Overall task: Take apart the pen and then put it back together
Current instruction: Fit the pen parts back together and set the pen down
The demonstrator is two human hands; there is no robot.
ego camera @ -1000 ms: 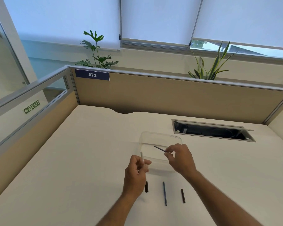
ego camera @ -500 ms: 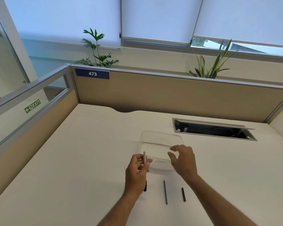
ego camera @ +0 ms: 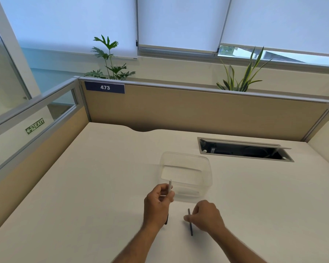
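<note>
My left hand [ego camera: 158,204] is closed on a pale pen barrel [ego camera: 170,186], which it holds upright just in front of the clear container. A short dark pen piece [ego camera: 166,221] lies on the desk, partly hidden under that hand. My right hand [ego camera: 207,217] is down on the desk, its thumb and fingertips pinching a thin dark rod [ego camera: 190,223] that still lies flat. The other short dark piece seen earlier is hidden by my right hand.
A clear plastic container [ego camera: 186,162] stands on the cream desk [ego camera: 103,186] just beyond my hands. An open cable tray [ego camera: 243,149] is cut into the desk at the back right. Partition walls close off the back and left sides.
A second ago my right hand held a thin dark piece near the container; half a second ago it held nothing. It has dropped toward me onto the dark rod. My left hand barely moved.
</note>
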